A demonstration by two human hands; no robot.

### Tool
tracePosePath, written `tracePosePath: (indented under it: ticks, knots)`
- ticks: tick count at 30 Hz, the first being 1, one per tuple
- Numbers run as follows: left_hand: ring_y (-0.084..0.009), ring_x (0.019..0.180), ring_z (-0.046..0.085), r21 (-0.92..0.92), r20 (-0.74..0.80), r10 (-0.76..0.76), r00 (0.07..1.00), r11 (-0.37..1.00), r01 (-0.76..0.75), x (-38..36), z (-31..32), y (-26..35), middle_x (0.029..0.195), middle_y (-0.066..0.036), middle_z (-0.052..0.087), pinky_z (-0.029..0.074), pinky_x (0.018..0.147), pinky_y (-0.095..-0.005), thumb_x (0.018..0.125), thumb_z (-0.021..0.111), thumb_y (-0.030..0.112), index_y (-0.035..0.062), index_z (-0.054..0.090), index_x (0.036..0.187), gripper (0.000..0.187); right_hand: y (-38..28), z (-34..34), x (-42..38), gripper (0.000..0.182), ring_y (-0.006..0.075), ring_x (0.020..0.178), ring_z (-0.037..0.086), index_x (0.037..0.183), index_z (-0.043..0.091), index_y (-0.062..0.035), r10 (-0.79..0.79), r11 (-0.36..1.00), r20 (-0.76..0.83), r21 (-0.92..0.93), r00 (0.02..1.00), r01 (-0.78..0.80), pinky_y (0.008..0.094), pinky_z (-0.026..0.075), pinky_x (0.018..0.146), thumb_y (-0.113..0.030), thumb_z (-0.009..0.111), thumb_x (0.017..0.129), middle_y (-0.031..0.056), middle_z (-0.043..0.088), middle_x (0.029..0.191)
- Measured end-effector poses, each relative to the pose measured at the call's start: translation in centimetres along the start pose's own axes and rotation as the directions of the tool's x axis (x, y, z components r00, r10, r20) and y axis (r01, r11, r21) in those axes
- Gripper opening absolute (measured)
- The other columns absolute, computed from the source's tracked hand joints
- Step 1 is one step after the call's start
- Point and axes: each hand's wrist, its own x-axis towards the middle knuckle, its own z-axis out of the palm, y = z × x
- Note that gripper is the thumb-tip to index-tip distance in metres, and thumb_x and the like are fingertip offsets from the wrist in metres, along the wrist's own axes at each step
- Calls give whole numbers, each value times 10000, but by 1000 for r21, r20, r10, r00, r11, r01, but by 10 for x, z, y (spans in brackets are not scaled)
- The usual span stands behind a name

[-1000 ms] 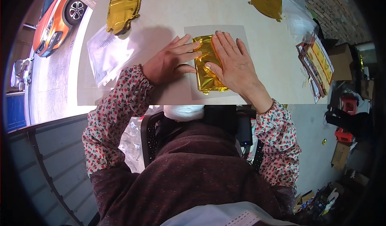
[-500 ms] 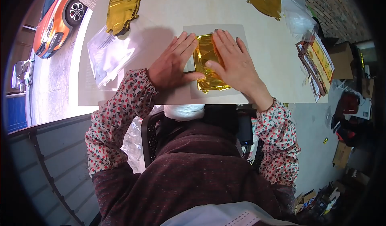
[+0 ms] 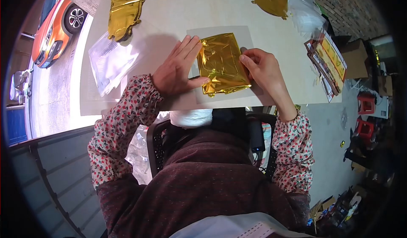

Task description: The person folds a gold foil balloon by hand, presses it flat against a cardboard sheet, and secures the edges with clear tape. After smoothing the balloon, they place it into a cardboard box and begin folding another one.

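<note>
A flat, folded gold foil balloon lies on a grey sheet on the table, its surface creased and shiny. Along its left edge rests my left hand, palm down, fingers stretched out and the thumb on the lower left corner. My right hand is at the right edge, with thumb and curled fingers pinched on the foil's side. Some of the right fingertips are hidden behind the thumb.
More flat gold foil balloons lie at the far left and far right of the pale table. Clear plastic bags lie at the left. Printed cards are stacked by the right edge.
My right hand has lifted off the foil's top, moved right and curled its fingers at the edge. The foil shows wider now. My left hand stays flat at the left side.
</note>
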Motion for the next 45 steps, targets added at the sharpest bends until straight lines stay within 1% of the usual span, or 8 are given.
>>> tracePosePath:
  ticks: [3,4,11,27,36,39,42,45]
  knots:
    - [-450,1405,301,-7,-24,-5,1000,1000,5,-1,0,1,1477,-300,353,264,1152,-512,749,791,300,-98,375,1400,869,6,-1,16,289,152,487,572,905,690,30,140,931,237,300,961,-210,279,457,479,-254,644,931,88,656,656]
    - [-451,1404,302,-7,-26,-4,1000,1000,4,-2,1,1,1476,-300,354,265,1150,-515,750,790,306,-97,376,1401,871,-2,-5,16,306,67,406,466,884,686,10,200,878,281,374,939,-299,226,336,371,-282,623,948,41,605,606]
    - [-457,1399,307,-1,-36,11,999,1000,-11,-3,2,-1,1478,-292,356,271,1142,-528,759,782,333,-91,383,1401,866,-8,-8,31,330,48,447,468,913,651,12,275,760,410,461,870,-458,186,286,361,-305,591,980,40,632,705]
    - [-441,1385,325,70,-36,20,999,997,-17,-2,0,3,1462,-294,370,283,1138,-522,768,762,397,-116,407,1377,872,-4,1,55,213,82,406,458,750,660,38,123,909,250,360,960,-210,239,381,401,-119,676,892,43,599,611]
    - [-450,1377,331,55,-17,6,1000,998,-5,1,-2,4,1462,-265,380,290,1136,-521,748,778,379,-106,407,1378,878,6,3,57,177,96,424,519,839,674,12,63,959,198,261,978,-114,248,429,436,-148,654,913,29,630,651]
    - [-451,1374,334,55,-18,10,1000,998,-9,0,-1,3,1462,-260,382,285,1138,-520,750,778,378,-100,404,1382,877,-6,-5,62,161,95,486,565,949,690,-24,-21,989,79,151,997,9,243,447,466,-170,624,939,29,666,744]
    - [-452,1375,333,53,-8,8,1000,999,-7,1,-2,4,1460,-262,383,279,1141,-521,755,775,378,-99,401,1385,874,15,0,90,168,68,538,563,1026,694,-63,-403,887,41,264,914,379,225,417,462,-190,607,957,9,658,796]
    - [-455,1378,328,50,3,-1,1000,999,1,2,-2,4,1459,-263,382,276,1142,-523,761,772,380,-99,399,1385,871,5,-21,112,263,17,510,442,1081,680,-76,-189,951,580,310,792,0,187,291,409,-305,633,960,-49,603,800]
